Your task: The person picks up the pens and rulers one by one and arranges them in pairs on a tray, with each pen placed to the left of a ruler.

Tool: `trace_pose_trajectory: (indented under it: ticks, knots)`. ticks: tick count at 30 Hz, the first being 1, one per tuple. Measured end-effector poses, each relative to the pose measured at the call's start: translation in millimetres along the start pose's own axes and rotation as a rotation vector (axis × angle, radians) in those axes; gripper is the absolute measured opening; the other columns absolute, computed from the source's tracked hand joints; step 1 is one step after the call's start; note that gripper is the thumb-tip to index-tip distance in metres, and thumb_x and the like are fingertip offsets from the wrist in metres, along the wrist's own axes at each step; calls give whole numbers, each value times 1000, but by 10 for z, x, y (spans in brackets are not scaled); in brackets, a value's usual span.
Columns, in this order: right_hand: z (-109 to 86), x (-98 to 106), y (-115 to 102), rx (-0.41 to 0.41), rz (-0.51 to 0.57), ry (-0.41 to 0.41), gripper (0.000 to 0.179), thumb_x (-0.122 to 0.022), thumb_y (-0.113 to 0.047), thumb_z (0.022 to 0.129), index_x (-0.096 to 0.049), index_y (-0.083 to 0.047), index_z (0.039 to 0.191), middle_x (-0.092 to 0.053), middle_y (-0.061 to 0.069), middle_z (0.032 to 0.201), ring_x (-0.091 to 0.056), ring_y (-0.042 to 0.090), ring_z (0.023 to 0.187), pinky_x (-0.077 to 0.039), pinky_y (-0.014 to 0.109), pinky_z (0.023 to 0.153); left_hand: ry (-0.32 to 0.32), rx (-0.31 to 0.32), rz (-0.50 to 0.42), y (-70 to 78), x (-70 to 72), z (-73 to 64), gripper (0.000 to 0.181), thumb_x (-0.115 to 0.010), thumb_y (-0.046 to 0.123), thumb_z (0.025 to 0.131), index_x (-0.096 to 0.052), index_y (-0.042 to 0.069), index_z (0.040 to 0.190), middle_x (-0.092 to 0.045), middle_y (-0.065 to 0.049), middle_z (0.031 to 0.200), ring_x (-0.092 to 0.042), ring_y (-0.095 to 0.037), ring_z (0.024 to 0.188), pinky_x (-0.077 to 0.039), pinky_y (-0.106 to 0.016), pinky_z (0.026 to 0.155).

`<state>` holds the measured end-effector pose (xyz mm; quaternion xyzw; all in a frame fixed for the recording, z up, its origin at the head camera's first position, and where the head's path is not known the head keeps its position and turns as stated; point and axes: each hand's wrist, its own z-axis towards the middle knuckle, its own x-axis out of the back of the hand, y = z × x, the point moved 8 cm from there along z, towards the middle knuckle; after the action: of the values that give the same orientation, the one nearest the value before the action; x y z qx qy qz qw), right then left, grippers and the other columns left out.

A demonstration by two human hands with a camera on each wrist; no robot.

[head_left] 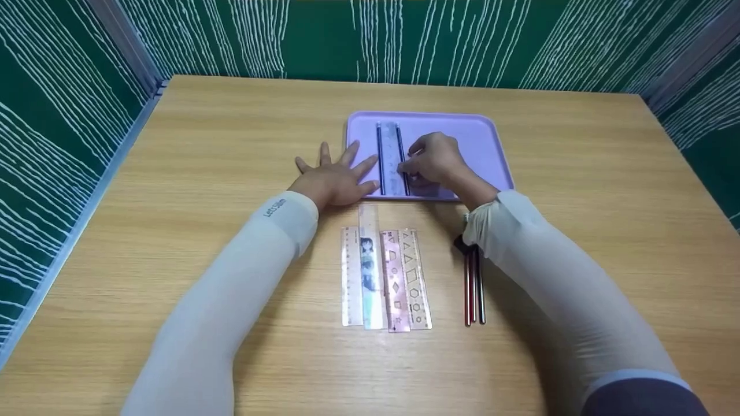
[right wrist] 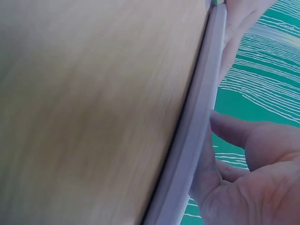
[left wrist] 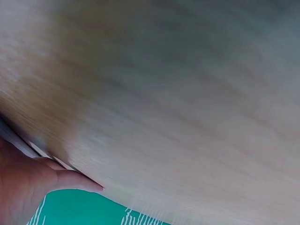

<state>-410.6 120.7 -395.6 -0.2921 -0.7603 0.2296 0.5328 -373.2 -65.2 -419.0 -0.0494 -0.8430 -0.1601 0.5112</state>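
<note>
On the purple tray (head_left: 471,138) lies a clear ruler (head_left: 393,150) with a dark pencil (head_left: 380,156) along its left side and a second dark pencil (head_left: 400,138) along its right. My right hand (head_left: 436,156) is over the tray, its thumb and curled fingers pinching the right pencil beside the ruler. Spread fingers of my left hand (head_left: 335,182) rest across the tray's left edge, thumb and index tips near the left pencil. In the right wrist view the tray's rim (right wrist: 197,112) hides the right fingertips.
Several rulers lie side by side before the tray: a clear one (head_left: 351,277), one with printed figures (head_left: 371,277), a pink one (head_left: 396,283) and a stencil one (head_left: 416,283). Red and dark pencils (head_left: 474,289) lie beneath the right forearm. Green walls border the wooden table (head_left: 231,127).
</note>
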Motion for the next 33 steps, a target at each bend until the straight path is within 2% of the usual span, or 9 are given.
trace_pose_trajectory:
  ticks: [5,14,22,26,33]
  knots:
    - [-65,88,18,14,24,-15,52,-78,-21,92,-59,-5,138,-71,11,108,-75,19,89,-63,28,75,0,-5,1,13,16,-5,69,-23,77,98,2,56,158,23,8,170,23,-54,150,11,-88,104]
    - [-270,175,65,34,174,-96,55,-76,-21,94,-54,-6,142,-65,15,118,-75,27,99,-64,35,81,-8,9,5,14,25,-6,69,-23,79,97,4,57,157,24,9,170,23,-54,150,11,-88,104]
    - [-475,148,157,97,186,-166,53,-77,-25,93,-57,-7,138,-63,14,120,-70,27,108,-62,38,90,1,15,8,-14,-4,5,69,-23,79,97,3,57,157,23,8,171,21,-54,151,9,-88,104]
    - [-579,79,217,104,242,-238,54,-77,-20,93,-54,-6,140,-60,16,119,-71,32,104,-63,37,86,-2,19,-1,-19,-12,5,69,-24,79,97,2,57,157,23,9,170,21,-53,151,10,-88,104]
    - [-773,2,318,132,263,-324,58,-78,-20,92,-52,-5,141,-58,17,116,-75,33,94,-64,40,82,-5,18,-1,5,3,6,70,-23,80,96,3,57,157,24,9,170,22,-53,151,11,-88,104]
